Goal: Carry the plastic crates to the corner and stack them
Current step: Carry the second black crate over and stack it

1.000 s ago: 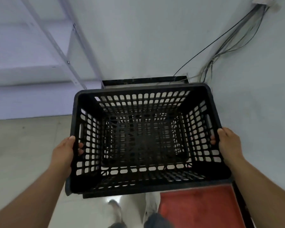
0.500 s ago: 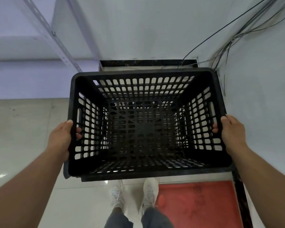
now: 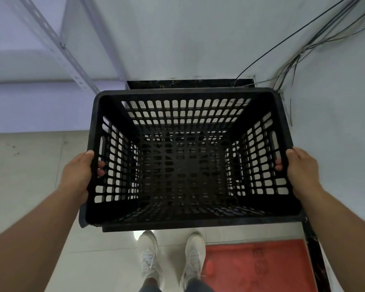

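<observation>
A black slotted plastic crate [image 3: 185, 95] is held level in front of me, open side up and empty. My left hand [image 3: 78, 173] grips its left wall, fingers hooked through the handle slot. My right hand [image 3: 301, 167] grips the right wall the same way. Through the crate's slots a second dark lattice shows beneath it; I cannot tell whether the held crate touches it. A dark rim edge [image 3: 135, 228] sticks out under the crate's near side. The crate sits over the room's corner, close to both walls.
White walls meet at the corner, with a dark baseboard [image 3: 188, 83] behind the crate. Loose black cables [image 3: 291, 66] hang down the right wall. A metal shelf upright [image 3: 59, 47] slants at the left. My white shoes [image 3: 171, 256] stand on pale floor tiles beside a red mat [image 3: 259, 266].
The view has tilted down, so my shoes and more of the red mat show. The crate has dropped lower in the corner, and both hands keep their grip.
</observation>
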`<state>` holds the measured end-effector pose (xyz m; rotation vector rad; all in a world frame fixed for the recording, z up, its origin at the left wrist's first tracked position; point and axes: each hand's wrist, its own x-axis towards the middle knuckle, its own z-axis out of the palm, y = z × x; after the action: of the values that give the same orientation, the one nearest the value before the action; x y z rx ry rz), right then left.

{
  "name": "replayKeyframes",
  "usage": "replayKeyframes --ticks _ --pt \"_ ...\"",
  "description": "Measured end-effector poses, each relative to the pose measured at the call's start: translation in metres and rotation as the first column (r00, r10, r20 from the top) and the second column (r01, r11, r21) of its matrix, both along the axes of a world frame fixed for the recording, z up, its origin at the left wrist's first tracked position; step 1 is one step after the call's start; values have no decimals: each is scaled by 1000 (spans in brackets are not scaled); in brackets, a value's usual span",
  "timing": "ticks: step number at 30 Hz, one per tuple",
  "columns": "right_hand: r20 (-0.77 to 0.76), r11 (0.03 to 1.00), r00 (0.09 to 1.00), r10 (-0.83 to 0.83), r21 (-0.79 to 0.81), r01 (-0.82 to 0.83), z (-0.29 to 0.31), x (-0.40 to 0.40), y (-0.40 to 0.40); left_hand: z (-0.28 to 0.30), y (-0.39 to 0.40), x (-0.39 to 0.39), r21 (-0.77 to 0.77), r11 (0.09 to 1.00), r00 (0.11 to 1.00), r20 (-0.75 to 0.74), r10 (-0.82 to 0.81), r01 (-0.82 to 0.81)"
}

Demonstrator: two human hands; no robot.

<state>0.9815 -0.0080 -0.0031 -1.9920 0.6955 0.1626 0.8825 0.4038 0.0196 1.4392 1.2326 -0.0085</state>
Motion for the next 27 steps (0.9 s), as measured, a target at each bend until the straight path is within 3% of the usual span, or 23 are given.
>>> replayKeyframes --ticks 15,27 --pt "-61 1000 998 0 -13 -1 7 -6 0 -1 5 -5 -45 998 998 -35 -42 40" --pt "1 1000 1000 11 -16 -11 2 2 4 -7 -3 -5 54 998 1000 -2 17 -17"
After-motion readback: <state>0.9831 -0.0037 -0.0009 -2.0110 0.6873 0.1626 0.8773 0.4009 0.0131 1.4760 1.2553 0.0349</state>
